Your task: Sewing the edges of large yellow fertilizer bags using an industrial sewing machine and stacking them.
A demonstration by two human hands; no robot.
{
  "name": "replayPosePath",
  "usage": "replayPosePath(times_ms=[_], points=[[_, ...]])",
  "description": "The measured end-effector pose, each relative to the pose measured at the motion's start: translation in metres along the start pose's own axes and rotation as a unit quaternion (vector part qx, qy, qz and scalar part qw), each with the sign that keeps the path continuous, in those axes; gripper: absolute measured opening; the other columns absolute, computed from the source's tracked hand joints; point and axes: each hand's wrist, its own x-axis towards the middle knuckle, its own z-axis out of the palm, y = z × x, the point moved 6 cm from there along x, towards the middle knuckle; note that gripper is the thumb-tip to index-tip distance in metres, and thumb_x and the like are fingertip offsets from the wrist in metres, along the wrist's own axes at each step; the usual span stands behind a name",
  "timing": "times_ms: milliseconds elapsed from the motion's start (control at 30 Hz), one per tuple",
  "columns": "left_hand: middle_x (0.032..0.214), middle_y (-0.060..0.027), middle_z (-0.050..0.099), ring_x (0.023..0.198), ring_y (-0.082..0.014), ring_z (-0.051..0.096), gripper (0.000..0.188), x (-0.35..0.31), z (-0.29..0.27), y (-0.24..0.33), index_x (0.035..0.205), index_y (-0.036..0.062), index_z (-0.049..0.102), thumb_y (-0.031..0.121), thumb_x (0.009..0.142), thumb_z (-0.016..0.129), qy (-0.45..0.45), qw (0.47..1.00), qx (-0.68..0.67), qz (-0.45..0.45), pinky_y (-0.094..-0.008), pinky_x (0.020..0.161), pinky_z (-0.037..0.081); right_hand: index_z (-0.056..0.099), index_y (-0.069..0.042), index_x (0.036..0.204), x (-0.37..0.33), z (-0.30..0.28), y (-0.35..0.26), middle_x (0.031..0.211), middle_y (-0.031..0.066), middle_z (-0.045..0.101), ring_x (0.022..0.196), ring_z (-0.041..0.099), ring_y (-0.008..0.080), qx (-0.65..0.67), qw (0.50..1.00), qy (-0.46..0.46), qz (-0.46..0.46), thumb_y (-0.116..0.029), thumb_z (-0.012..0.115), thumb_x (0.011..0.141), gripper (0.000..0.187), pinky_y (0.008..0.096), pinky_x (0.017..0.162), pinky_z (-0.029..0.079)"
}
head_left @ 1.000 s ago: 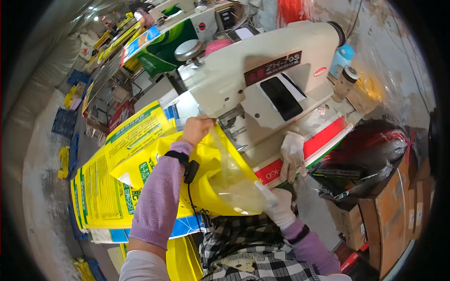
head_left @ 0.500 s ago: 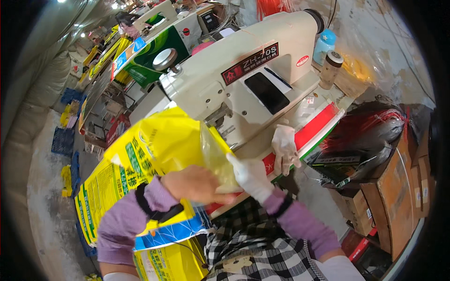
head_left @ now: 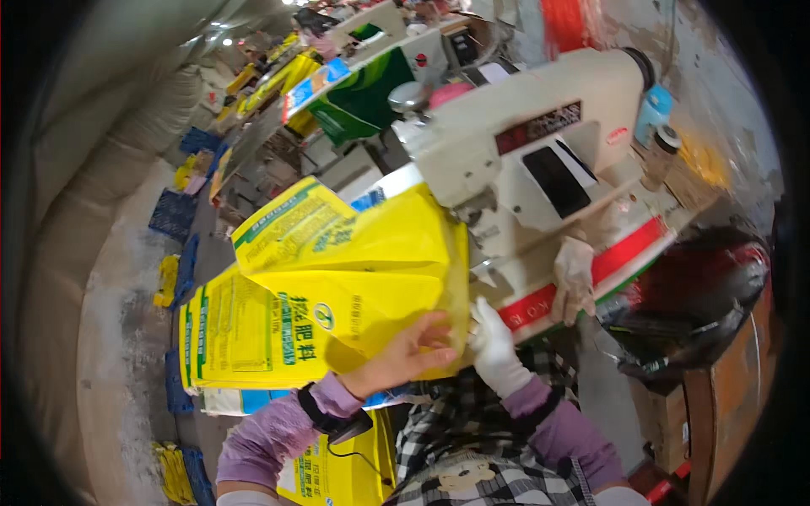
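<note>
A yellow printed woven bag (head_left: pixel 371 295) lies across the work surface, its open edge beside the head of a cream industrial sewing machine (head_left: pixel 456 160). A transparent plastic liner (head_left: pixel 460 278) shows along that edge. My left hand (head_left: pixel 413 350), bare, rests against the bag near its near corner with fingers slightly bent and apart. Wearing a white glove, my right hand (head_left: pixel 499 350) pinches the bag's edge just below the machine's needle area; its fingertips are partly hidden. More yellow bags (head_left: pixel 354 464) lie low in front of me, by my checked apron.
A phone (head_left: pixel 557 181) and a pen lie on the machine bed. A crumpled white glove (head_left: pixel 574 278) hangs over the red-striped table edge. Behind stand a blue bottle (head_left: pixel 653 114) and a lidded jar (head_left: pixel 662 156). Black plastic (head_left: pixel 692 312) and cardboard boxes (head_left: pixel 726 388) stand at right.
The view has swung, so the machine sits further right. The bag now lies flatter with a folded flap raised at its far side. My left fingers have uncurled; my right hand stays at the edge.
</note>
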Motion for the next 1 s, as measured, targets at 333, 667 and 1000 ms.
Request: replayPosePath(times_ms=[333, 667, 1000], points=[[0.082, 0.0016, 0.062, 0.063, -0.0102, 0.051, 0.009, 0.067, 0.04, 0.098, 0.075, 0.0078, 0.065, 0.011, 0.077, 0.074, -0.159, 0.936, 0.312, 0.019, -0.0283, 0.06, 0.04, 0.051, -0.004, 0.129, -0.006, -0.005, 0.006, 0.121, 0.0072, 0.059, 0.11, 0.054, 0.0148, -0.285, 0.949, -0.006, -0.136, -0.008, 0.053, 0.092, 0.037, 0.031, 0.094, 0.043], [0.058, -0.0128, 0.059, 0.051, -0.0334, 0.062, 0.036, 0.015, 0.097, 0.083, 0.085, 0.0018, 0.059, 0.038, 0.087, 0.061, -0.247, 0.722, 0.642, 0.081, -0.0442, 0.05, 0.049, 0.045, -0.002, 0.133, -0.075, 0.003, -0.046, 0.087, 0.0272, 0.063, 0.083, 0.063, 0.042, -0.558, 0.803, 0.033, -0.207, -0.014, 0.05, 0.085, 0.05, 0.0482, 0.073, 0.049], [0.077, -0.0058, 0.063, 0.085, -0.0275, 0.064, 0.031, 0.04, 0.083, 0.086, 0.085, 0.0091, 0.062, 0.029, 0.064, 0.074, -0.397, 0.559, 0.674, 0.275, -0.0449, 0.089, 0.043, 0.035, -0.011, 0.145, -0.07, 0.004, -0.032, 0.064, 0.0192, 0.061, 0.062, 0.063, 0.0381, -0.754, 0.648, 0.09, -0.058, -0.017, 0.06, 0.079, 0.07, 0.0471, 0.057, 0.049]])
